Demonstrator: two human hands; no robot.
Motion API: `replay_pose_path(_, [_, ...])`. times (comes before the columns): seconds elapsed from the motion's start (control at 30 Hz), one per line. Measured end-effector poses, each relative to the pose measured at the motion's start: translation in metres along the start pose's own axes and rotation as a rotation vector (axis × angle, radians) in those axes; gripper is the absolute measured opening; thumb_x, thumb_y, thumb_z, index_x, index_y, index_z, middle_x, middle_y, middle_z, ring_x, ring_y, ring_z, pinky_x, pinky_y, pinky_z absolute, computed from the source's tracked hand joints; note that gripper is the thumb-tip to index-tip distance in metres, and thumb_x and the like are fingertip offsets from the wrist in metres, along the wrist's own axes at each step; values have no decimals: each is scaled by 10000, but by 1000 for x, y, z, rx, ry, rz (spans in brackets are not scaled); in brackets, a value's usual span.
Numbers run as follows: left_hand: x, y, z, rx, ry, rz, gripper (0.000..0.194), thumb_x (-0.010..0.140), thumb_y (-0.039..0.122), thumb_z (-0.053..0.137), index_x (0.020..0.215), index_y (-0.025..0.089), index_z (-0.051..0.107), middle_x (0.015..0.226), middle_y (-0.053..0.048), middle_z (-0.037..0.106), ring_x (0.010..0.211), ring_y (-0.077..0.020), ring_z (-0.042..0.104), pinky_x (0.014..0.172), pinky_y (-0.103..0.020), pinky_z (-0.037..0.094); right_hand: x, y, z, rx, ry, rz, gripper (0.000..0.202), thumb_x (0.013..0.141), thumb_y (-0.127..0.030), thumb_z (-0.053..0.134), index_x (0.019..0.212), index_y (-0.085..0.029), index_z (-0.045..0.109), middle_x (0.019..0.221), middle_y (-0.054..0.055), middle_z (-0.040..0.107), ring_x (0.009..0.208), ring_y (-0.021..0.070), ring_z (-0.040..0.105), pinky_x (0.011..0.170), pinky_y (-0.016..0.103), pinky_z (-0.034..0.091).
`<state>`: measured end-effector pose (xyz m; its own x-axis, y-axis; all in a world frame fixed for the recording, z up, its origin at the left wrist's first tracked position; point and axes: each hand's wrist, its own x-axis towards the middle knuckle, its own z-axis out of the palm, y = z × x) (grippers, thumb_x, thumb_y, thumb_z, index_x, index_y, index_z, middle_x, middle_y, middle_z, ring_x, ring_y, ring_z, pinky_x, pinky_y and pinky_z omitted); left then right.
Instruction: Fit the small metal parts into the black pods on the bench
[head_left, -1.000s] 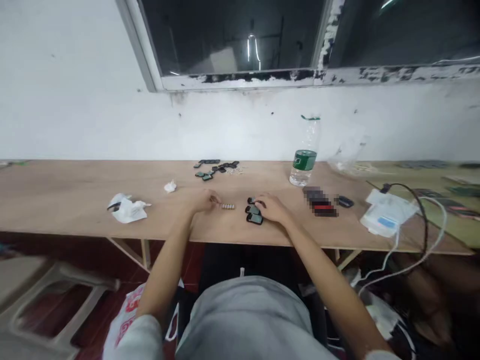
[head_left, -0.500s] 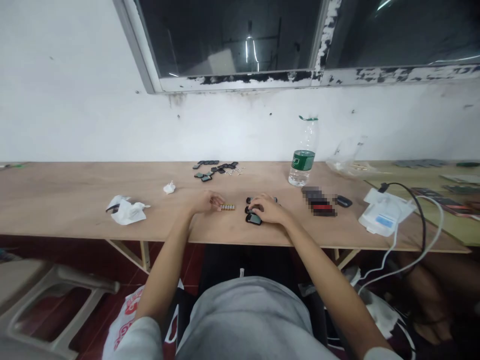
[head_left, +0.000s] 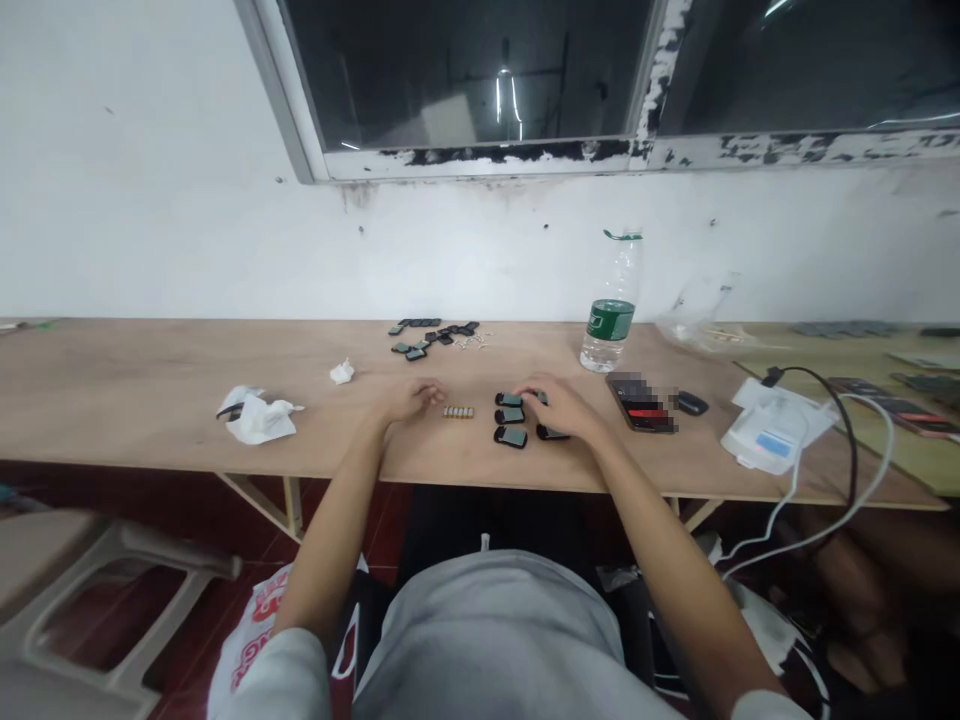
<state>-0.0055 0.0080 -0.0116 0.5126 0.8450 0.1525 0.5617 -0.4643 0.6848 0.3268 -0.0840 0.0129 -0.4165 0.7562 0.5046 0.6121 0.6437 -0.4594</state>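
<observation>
Looks partway: has grey-faced devices (head_left: 511, 437) laid out up front, cylinders (head_left: 458, 412) lined up just left; curls right hand (head_left: 556, 398) over devices, can't tell if pinching; rests left hand (head_left: 415, 398) beside cylinders, loosely bent, grip unclear; nearer the wall (head_left: 480, 250), shows dark pieces (head_left: 442, 339) scattered, seemingly unsorted.

The right hand (head_left: 559, 402) partly hides the grey-and-black pieces (head_left: 553, 434) under and beside it, and contact at its fingertips cannot be told. The left hand (head_left: 414, 398) keeps its palm out of sight — whatever the curled fingers may hold is hidden. The row of little cylinders (head_left: 458, 412) is too small to identify, as are the white bits (head_left: 472, 342) near the wall. Pixelation masks the phone (head_left: 637, 405). The blurred stool (head_left: 45, 550) runs off the left edge — the window (head_left: 465, 90), off the top.
</observation>
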Motion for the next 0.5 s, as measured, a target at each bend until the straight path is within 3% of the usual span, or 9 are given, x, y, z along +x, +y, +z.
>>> replay_pose_path(0.17, [1, -4, 2, 100, 9, -38, 433, 863, 494, 504, 1031, 158, 719, 1030, -112, 742, 843, -234, 665, 783, -361, 544, -13, 18, -33, -20, 21, 217, 260, 921, -195, 504, 1041, -185, 734, 1064, 69, 755, 906, 214, 673, 804, 302, 506])
replay_pose_path(0.27, [1, -2, 4, 176, 19, -30, 424, 859, 485, 504, 1032, 174, 736, 1064, -102, 738, 892, -250, 667, 845, -378, 537, -22, 38, -46, -30, -23, 290, 271, 898, -183, 506, 1040, -178, 737, 1019, 72, 762, 932, 228, 679, 830, 315, 504])
replay_pose_path(0.4, [0, -1, 5, 179, 20, 6, 424, 859, 506, 515, 1023, 186, 740, 1156, -100, 722, 1050, -276, 654, 979, -401, 497, -29, 60, -50, 58, -181, 318, 259, 883, -202, 508, 993, -162, 739, 965, 75, 757, 893, 220, 684, 819, 314, 520])
replay_pose_path(0.5, [-1, -1, 5, 180, 17, 15, 419, 862, 509, 522, 1024, 188, 738, 1154, -103, 721, 1061, -277, 653, 994, -402, 489, -30, 66, -45, 115, -233, 357, 243, 877, -218, 514, 970, -148, 727, 879, 73, 744, 836, 215, 684, 793, 320, 532])
